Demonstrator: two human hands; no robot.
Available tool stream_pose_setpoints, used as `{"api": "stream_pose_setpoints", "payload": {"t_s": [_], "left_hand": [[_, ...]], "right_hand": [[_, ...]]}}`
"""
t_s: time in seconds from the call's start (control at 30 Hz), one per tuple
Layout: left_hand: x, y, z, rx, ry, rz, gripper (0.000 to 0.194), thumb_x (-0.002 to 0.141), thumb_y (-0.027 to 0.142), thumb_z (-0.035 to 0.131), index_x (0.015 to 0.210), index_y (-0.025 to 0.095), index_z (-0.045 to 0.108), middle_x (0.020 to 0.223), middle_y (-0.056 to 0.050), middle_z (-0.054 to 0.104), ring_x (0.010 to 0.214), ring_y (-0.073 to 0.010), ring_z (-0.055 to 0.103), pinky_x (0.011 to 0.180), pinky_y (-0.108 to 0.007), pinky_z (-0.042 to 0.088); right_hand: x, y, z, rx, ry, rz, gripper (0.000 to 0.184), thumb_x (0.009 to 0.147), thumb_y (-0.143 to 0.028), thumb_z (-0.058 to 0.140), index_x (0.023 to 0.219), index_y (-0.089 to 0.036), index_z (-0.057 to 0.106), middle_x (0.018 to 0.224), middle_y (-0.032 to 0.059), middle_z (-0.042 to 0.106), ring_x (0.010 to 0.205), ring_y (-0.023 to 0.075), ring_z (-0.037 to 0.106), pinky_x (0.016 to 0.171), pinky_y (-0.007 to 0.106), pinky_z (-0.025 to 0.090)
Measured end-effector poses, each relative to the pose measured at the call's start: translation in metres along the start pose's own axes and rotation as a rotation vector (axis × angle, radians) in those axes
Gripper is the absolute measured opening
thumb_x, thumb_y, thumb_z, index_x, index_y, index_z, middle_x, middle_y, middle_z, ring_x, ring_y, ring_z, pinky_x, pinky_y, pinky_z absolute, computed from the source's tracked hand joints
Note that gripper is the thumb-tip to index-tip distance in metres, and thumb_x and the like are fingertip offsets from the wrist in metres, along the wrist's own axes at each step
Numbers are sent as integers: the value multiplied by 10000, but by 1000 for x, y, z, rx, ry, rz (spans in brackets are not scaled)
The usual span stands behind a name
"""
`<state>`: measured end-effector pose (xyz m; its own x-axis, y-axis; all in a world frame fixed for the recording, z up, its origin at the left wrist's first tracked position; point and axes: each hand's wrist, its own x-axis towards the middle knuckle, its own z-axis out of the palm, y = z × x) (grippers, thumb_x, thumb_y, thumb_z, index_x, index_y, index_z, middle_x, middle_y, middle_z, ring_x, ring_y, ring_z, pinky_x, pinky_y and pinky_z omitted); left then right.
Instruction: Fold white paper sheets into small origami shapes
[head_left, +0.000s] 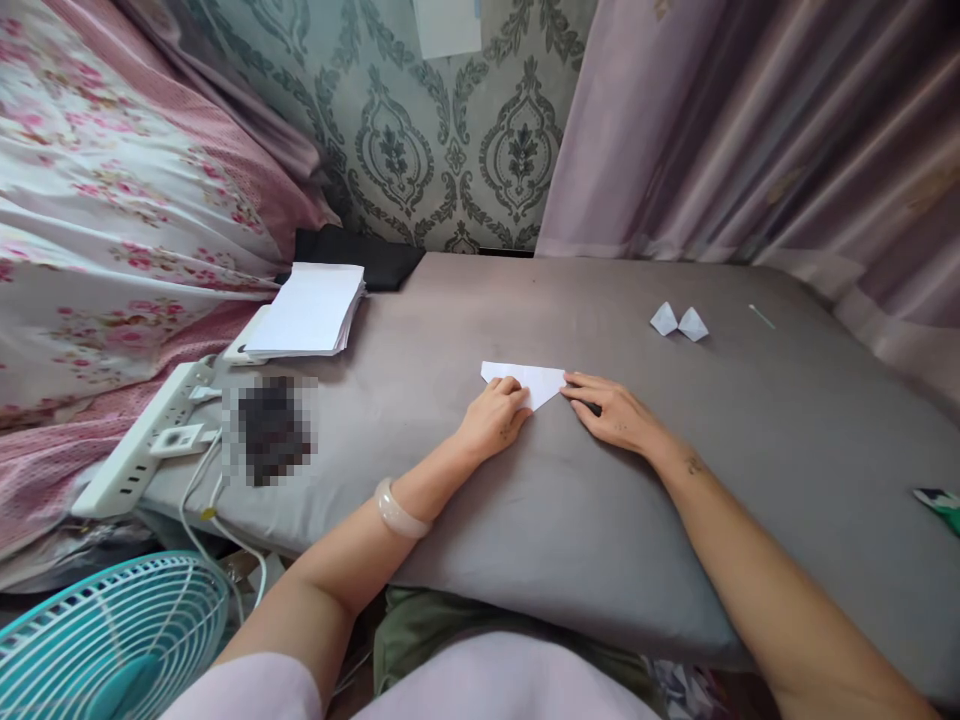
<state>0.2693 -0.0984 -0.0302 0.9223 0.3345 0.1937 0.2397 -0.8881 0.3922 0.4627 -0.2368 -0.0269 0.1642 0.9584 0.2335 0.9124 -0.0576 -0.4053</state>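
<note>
A white sheet of folded paper (551,385) lies on the grey cloth in front of me, with a straight upper edge and a slanted lower right side. My left hand (495,415) rests over its lower left part, fingers curled on top and thumb along the lower edge. At the right corner, my right hand (619,415) pinches the paper with fingertips and thumb. A small dark patch shows between the right thumb and fingers; I cannot make out what it is. A pale bangle (397,512) circles my left forearm.
Two small folded paper pieces (691,324) stand at the back right, near a thin white stick (762,316). A paper stack (311,305), a power strip (142,440) with cables and a blurred dark object (270,430) are left. A teal fan (120,640) stands lower left.
</note>
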Motion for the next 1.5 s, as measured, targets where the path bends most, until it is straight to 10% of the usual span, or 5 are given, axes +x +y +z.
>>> {"api": "stream_pose_setpoints", "payload": {"t_s": [0.4, 1.0, 1.5], "left_hand": [[-3, 2, 2, -1, 15, -13, 247, 929, 286, 414, 1092, 179, 566, 1195, -96, 534, 1110, -236, 475, 976, -363, 446], [-7, 10, -1, 124, -15, -56, 272, 955, 321, 359, 1098, 172, 536, 1132, -113, 511, 1079, -245, 476, 949, -383, 457], [-7, 12, -3, 68, -23, -133, 243, 942, 323, 390, 1085, 177, 521, 1138, -119, 518, 1100, -253, 489, 867, -369, 499]], "right_hand": [[71, -21, 35, 20, 107, 166, 392, 781, -119, 439, 1060, -204, 700, 1062, 77, 663, 1013, 230, 548, 949, 387, 425], [68, -27, 30, 81, 89, 99, 106, 831, -250, 541, 864, -241, 641, 1020, 31, 664, 992, 227, 542, 894, 403, 353], [60, -40, 30, -213, -86, -99, 322, 903, -170, 441, 1106, -274, 668, 989, 81, 622, 930, 238, 493, 868, 405, 304]]}}
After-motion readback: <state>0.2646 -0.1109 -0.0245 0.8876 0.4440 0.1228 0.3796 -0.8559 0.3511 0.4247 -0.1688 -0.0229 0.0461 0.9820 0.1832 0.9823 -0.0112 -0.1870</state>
